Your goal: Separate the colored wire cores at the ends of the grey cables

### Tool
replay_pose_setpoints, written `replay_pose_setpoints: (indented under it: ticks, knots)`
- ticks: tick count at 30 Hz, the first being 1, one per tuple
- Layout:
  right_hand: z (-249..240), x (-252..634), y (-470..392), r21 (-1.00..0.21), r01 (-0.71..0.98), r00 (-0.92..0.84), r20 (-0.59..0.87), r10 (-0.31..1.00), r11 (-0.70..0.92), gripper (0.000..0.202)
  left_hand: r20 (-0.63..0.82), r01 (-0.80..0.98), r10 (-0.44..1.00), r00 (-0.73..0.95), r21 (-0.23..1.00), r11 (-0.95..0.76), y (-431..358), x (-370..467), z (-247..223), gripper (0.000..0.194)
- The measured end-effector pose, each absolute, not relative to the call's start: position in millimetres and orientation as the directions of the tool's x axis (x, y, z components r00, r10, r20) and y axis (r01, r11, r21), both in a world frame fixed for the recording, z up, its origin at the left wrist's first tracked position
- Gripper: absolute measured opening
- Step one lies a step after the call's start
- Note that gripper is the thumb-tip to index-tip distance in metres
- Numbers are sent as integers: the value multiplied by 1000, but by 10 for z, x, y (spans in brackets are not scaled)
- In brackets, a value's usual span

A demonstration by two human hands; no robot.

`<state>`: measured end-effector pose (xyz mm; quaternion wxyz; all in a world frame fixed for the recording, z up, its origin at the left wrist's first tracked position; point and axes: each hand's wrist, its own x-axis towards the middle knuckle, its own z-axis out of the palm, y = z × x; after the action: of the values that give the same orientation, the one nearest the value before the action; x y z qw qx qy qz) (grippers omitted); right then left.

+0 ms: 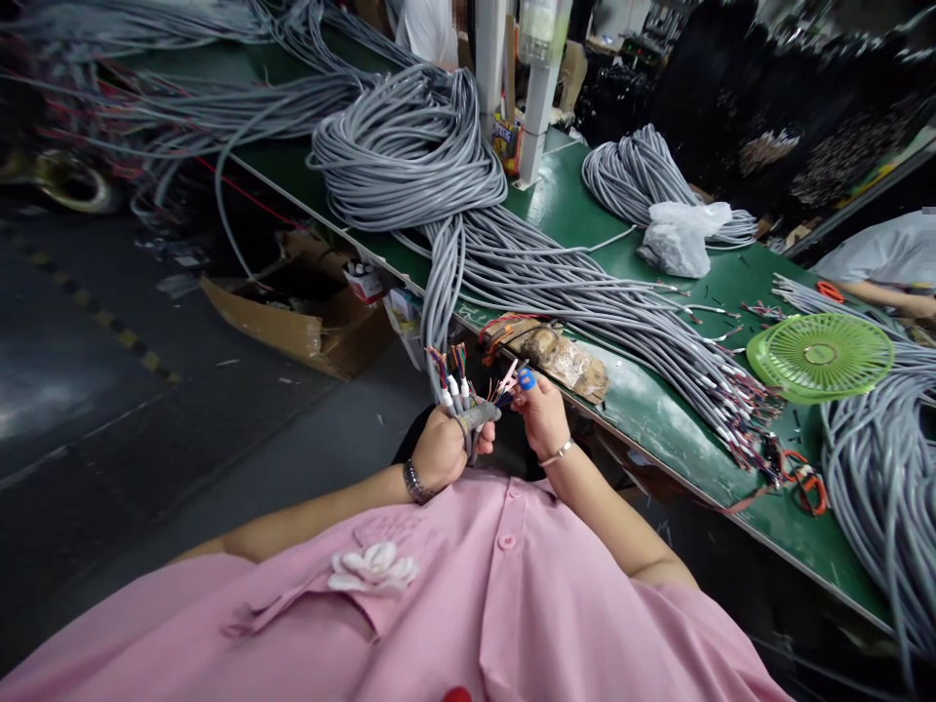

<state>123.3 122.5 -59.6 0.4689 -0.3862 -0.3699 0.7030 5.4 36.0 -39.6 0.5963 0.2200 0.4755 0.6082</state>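
Note:
My left hand [443, 450] is wrapped around several grey cables [440, 302] whose ends point up and away from me. A grey covering sits on its thumb. Above the fist, white sleeves [453, 392] show on the cables, with thin coloured wires [458, 359] fanning out of them. Close on the right, my right hand [542, 417] has its fingers pinched together at thin wires [506, 382] of the same bunch. One of its fingertips wears a blue cover [526, 378]. The exact point of contact is too small to make out.
A green table [570, 210] carries a large cable coil [409, 146], a taped block [563, 356], a green fan [820, 356], a plastic bag [680, 239] and orange-handled scissors [810, 487]. A cardboard box [285, 327] stands below left. Another person's arm [888, 295] reaches in at right.

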Motion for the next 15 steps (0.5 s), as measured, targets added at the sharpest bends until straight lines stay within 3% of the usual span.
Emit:
replay_pose_setpoints:
  ticks: [3,8,11,15]
  knots:
    - [-661,1228,1242,-929,-301,-213,-153,965,-214,40,-308,-509,932,-192,843,174,382,57,-391,20]
    - [-621,1186,1262,-750,-452,-454,-272,848,-483,42,-327,-526,925,-193,830,184,401,51,-427,23]
    - [-568,1141,1266,-673,-544,-436,-283,854,-501,35,-318,-524,928,-196,833,175,400,46,-460,22]
    - [-561,1103,1270,-655,-593,-389,-276,879,-468,31,-310,-493,931,-193,851,181,388,42,-509,21]
